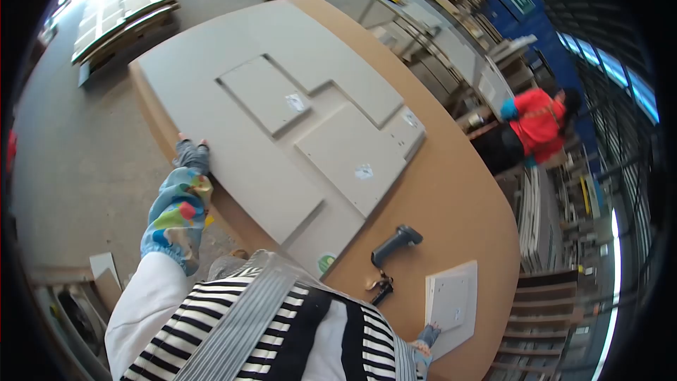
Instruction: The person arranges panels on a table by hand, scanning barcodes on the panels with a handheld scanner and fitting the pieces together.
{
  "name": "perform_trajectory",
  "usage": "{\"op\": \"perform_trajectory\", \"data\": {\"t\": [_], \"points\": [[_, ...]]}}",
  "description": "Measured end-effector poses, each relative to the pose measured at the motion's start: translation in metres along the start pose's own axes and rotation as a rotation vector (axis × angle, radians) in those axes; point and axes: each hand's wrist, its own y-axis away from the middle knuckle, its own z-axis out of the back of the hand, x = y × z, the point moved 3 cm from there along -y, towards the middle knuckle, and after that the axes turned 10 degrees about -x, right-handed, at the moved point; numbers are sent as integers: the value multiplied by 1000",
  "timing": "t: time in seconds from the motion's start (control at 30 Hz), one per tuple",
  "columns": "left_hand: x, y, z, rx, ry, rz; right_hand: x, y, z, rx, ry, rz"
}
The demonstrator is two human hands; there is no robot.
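Note:
My left hand (192,154), in a grey fingerless glove, rests at the left edge of a stack of light grey panels (233,134). Its fingers are apart. At the lower right, my right hand (427,335) touches the lower left edge of a small white panel (449,300), fingertips stretched onto it; part of this hand is hidden. The small panel lies on a larger white sheet (462,335). Between the hands, a dark handheld barcode scanner (396,243) lies on the brown board. Labels (364,171) are stuck on several grey panels.
A large brown board (465,204) lies under everything. Stacked boards on a pallet (127,7) stand at the upper left. A person in a red top (537,123) is at the right, near a worktable (451,49). Racks with upright panels (539,219) line the right side.

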Motion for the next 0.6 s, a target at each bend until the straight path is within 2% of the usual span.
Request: {"op": "perform_trajectory", "data": {"t": [0.03, 0.07, 0.1, 0.13, 0.17, 0.2, 0.23, 0.3, 0.37, 0.4, 0.43, 0.5, 0.53, 0.6], "points": [[15, -4, -19, 23, 246, 45, -18, -9, 2, -20, -105, -24], [26, -7, -32, -59, 357, -74, -39, -30, 12, 207, 584, 253], [11, -7, -14, -20, 429, -43, -33, -27, 12, 103, 456, 188], [8, -8, -11, 130, 507, 113, -34, -26, 12, 83, 510, 194], [8, -13, -7, -2, 350, -105, -15, -4, 5, 28, 222, 116], [12, -18, -13, 22, 329, -91, 6, 9, 7, -46, 694, 168], [18, -20, -20, 65, 322, -48, 20, 20, 6, -82, 685, 138], [26, -24, -28, 129, 315, 16, 41, 37, 0, -132, 926, 130], [16, -19, -19, 163, 475, 128, 48, 49, -2, -162, 888, 121], [34, -26, -40, -20, 256, -71, 50, 54, -2, -168, 862, 143], [8, -19, -10, 54, 345, -1, 48, 57, -1, -181, 865, 114], [18, -24, -22, 97, 459, 46, 45, 67, -2, -168, 798, 244], [-1, -26, -5, 110, 461, 15, 41, 72, -1, -177, 800, 210], [-35, -19, 32, 185, -228, -57, 39, 81, -5, -239, 901, 268]]}}
